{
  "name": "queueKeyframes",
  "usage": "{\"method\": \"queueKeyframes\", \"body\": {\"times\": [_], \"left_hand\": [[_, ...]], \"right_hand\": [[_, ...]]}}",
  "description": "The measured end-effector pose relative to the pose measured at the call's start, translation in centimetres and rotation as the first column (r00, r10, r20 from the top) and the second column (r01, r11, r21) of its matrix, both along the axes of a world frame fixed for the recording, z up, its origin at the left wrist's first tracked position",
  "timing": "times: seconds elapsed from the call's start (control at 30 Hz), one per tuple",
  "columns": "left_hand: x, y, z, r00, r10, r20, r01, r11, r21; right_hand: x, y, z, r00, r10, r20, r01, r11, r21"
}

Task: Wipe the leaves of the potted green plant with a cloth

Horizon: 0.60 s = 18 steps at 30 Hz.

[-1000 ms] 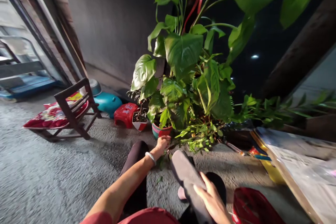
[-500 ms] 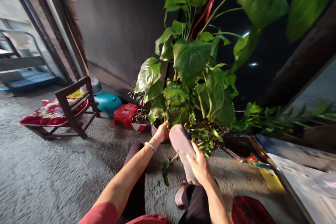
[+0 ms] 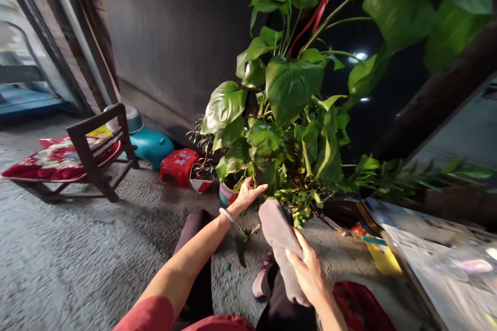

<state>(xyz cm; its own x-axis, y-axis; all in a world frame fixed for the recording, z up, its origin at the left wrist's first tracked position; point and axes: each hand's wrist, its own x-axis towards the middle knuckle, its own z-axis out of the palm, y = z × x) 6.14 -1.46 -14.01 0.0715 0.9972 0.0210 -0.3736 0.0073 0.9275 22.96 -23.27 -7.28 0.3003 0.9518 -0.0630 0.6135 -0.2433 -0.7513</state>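
A large potted plant [image 3: 294, 88] with broad, glossy green leaves rises in front of me. My left hand [image 3: 248, 196], with a white bangle on its wrist, reaches to its lowest leaves beside a striped pot [image 3: 227, 194]. The thumb is spread away from the fingers, whose tips are partly hidden by foliage; no held thing shows. My right hand [image 3: 308, 264] is closed around a soft greyish-pink cloth [image 3: 278, 240], bunched lengthwise, above my right knee and below the leaves. A loose, dark green leaf [image 3: 241, 248] lies on the floor between my legs.
To the left are a wooden chair [image 3: 91, 158] with a red floral cushion, a turquoise stool [image 3: 149, 147], a red stool [image 3: 178, 165] and a small white-and-red pot [image 3: 202, 178]. A paper-covered surface [image 3: 419, 248] and a yellow item [image 3: 384, 258] lie right.
My left hand has shifted slightly right, its thumb now stretched out from the fingers. The cloth in my right hand has moved a little right and down. The view has turned slightly.
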Motion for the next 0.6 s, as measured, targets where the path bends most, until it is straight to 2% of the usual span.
{"method": "queueKeyframes", "body": {"times": [0.1, 0.13, 0.2, 0.27, 0.3, 0.33, 0.4, 0.43, 0.47, 0.53, 0.6], "left_hand": [[0.4, 1.1, -0.3, 0.968, 0.154, -0.198, -0.163, 0.986, -0.031], [0.4, 1.5, -0.4, 0.959, 0.165, -0.23, -0.183, 0.981, -0.062], [0.3, 2.0, -0.9, 0.963, 0.15, -0.226, -0.179, 0.977, -0.114], [0.0, 2.1, -1.6, 0.971, 0.146, -0.189, -0.176, 0.973, -0.15], [-0.2, 2.1, -2.0, 0.973, 0.146, -0.18, -0.176, 0.97, -0.166], [-0.3, 2.1, -2.4, 0.974, 0.142, -0.174, -0.173, 0.969, -0.178], [-0.8, 2.1, -3.2, 0.98, 0.124, -0.155, -0.154, 0.968, -0.199], [-1.1, 2.1, -3.5, 0.983, 0.113, -0.144, -0.142, 0.968, -0.206], [-1.4, 2.2, -3.7, 0.985, 0.103, -0.135, -0.13, 0.969, -0.211], [-2.1, 2.5, -3.9, 0.989, 0.088, -0.122, -0.113, 0.969, -0.222], [-2.6, 2.8, -3.7, 0.99, 0.074, -0.117, -0.101, 0.966, -0.238]], "right_hand": [[0.8, -1.2, 3.3, 0.988, -0.151, 0.029, 0.149, 0.986, 0.081], [0.8, -1.0, 4.8, 0.974, -0.222, 0.055, 0.211, 0.965, 0.153], [-0.1, 0.5, 7.5, 0.932, -0.351, 0.094, 0.302, 0.892, 0.337], [-1.7, 3.2, 8.9, 0.92, -0.38, 0.098, 0.298, 0.839, 0.454], [-2.7, 4.6, 8.8, 0.933, -0.346, 0.099, 0.268, 0.851, 0.452], [-3.6, 5.9, 8.1, 0.953, -0.286, 0.104, 0.223, 0.888, 0.401], [-5.0, 7.2, 5.6, 0.987, -0.129, 0.1, 0.106, 0.973, 0.205], [-5.3, 7.2, 4.2, 0.995, -0.054, 0.085, 0.045, 0.993, 0.106], [-5.4, 6.6, 2.9, 0.998, 0.009, 0.063, -0.011, 1.0, 0.026], [-4.7, 4.7, 1.6, 0.998, 0.053, 0.027, -0.053, 0.998, -0.028], [-3.4, 3.2, 2.3, 0.999, -0.009, 0.039, 0.009, 1.0, 0.001]]}}
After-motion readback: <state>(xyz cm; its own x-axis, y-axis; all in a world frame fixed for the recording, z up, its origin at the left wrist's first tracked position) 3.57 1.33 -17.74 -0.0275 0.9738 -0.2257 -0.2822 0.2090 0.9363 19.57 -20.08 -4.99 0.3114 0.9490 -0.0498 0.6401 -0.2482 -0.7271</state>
